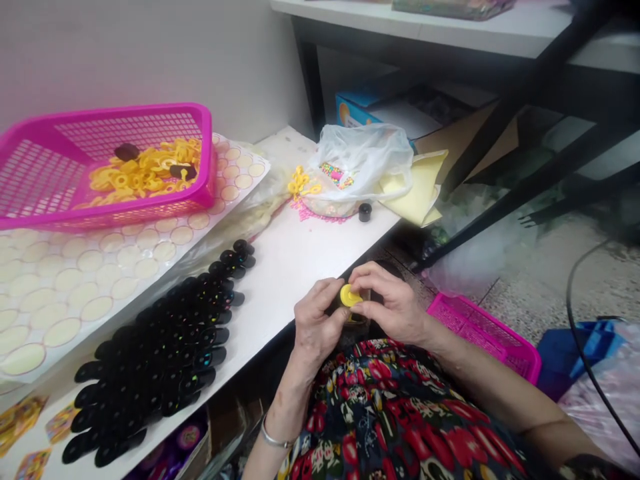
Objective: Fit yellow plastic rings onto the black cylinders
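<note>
Both hands [357, 310] around yellow disc [349, 295], flat face tilted upward.

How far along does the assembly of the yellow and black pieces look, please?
Done, apparently: rows of black pieces laid on the white table. In hand: left hand and right hand press a yellow ring onto a dark part. Left: many yellow rings in the pink basket.

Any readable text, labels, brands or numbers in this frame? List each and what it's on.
None legible.
Blue box: print too blurred.
Colourful stickers at the table's edge: too small to read.
Black pieces: only coloured dots, no characters.
Yellow cap between both hands: no marking visible.
</note>
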Demonstrator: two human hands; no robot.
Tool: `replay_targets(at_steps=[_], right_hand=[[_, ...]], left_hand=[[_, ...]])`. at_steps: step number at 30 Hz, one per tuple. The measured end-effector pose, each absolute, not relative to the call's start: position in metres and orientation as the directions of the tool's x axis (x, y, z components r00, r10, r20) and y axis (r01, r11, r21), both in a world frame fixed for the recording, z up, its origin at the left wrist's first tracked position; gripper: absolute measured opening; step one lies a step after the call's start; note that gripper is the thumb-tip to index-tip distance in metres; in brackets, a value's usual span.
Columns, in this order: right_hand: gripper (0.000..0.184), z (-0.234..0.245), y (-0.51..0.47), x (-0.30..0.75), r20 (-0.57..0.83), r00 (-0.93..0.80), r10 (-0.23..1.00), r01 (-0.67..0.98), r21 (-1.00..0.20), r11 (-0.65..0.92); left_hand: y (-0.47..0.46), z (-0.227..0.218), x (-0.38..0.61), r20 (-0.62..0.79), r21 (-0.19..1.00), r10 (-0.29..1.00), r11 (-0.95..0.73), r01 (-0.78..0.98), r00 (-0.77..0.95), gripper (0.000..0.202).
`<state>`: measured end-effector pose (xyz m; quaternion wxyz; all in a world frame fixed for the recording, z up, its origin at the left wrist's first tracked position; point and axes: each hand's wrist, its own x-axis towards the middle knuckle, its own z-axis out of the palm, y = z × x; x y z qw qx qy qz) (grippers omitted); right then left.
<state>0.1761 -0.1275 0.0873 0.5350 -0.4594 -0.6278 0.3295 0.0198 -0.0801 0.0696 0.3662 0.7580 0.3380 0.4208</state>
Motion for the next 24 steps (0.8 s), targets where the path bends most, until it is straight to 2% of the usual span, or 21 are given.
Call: replay_targets(at_steps=[5,9,12,15,16,18,21,24], right_hand=[[0.005,0.086,-0.128,0.186,0.363,0.020,0.931,0.177,-0.918,0.354],[0.009,0.079,-0.133,0.192,0.353,0.086,0.932,0.130,-0.931,0.341],[0.028,0.074,-0.138,0.195,0.304,0.136,0.943,0.014,-0.952,0.305],[0.052,0.071,-0.140,0.197,0.179,0.110,0.978,-0.162,-0.967,0.195],[0.051,0.070,-0.141,0.198,0.139,0.086,0.987,-0.213,-0.965,0.154],[0.038,0.069,-0.141,0.200,0.086,0.056,0.995,-0.291,-0.952,0.098],[0.024,0.067,-0.142,0.203,0.046,0.086,0.995,-0.341,-0.937,0.073],[0.029,0.065,-0.145,0.205,0.029,0.103,0.994,-0.380,-0.922,0.066]], left_hand=[[-0.081,0.068,0.030,0.372,0.834,0.818,-0.502,0.230,0.439,0.031],[-0.084,0.065,0.037,0.283,0.884,0.852,-0.410,0.226,0.440,0.028],[-0.087,0.062,0.043,0.222,0.925,0.876,-0.328,0.193,0.428,0.025],[-0.087,0.061,0.047,0.257,0.924,0.855,-0.355,0.146,0.450,0.030],[-0.087,0.061,0.048,0.282,0.912,0.844,-0.384,0.145,0.457,0.032],[-0.086,0.061,0.050,0.323,0.879,0.827,-0.442,0.178,0.459,0.034],[-0.085,0.060,0.053,0.337,0.837,0.819,-0.486,0.250,0.465,0.035],[-0.087,0.059,0.056,0.315,0.853,0.828,-0.461,0.243,0.464,0.034]])
